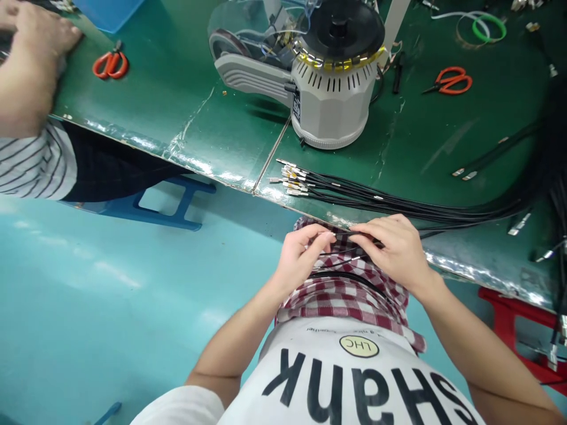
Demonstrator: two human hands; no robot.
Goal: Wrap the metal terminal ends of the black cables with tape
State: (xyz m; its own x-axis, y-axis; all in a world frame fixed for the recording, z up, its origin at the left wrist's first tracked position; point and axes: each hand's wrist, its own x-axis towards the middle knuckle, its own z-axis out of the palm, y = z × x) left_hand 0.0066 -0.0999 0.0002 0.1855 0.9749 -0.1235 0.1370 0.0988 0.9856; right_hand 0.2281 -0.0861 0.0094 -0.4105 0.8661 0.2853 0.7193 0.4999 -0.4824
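My left hand (302, 252) pinches the end of a black cable, where a small light-coloured tip shows by the fingertips. A short way along, my right hand (392, 251) grips the same black cable (342, 234) between thumb and fingers. Both hands are over my lap, just off the front edge of the green table. More black strands hang below them across the checked cloth. Right beyond my hands lies a bundle of black cables (376, 200) with metal and white connector ends (292, 180) pointing left.
A grey round tape dispenser (334, 106) stands on the table (177, 106). Orange-handled snips (452, 81) lie right, another orange pair (110, 63) left. A co-worker's arm (26, 77) rests far left near a blue bin (108, 12). A red stool (509, 319) is lower right.
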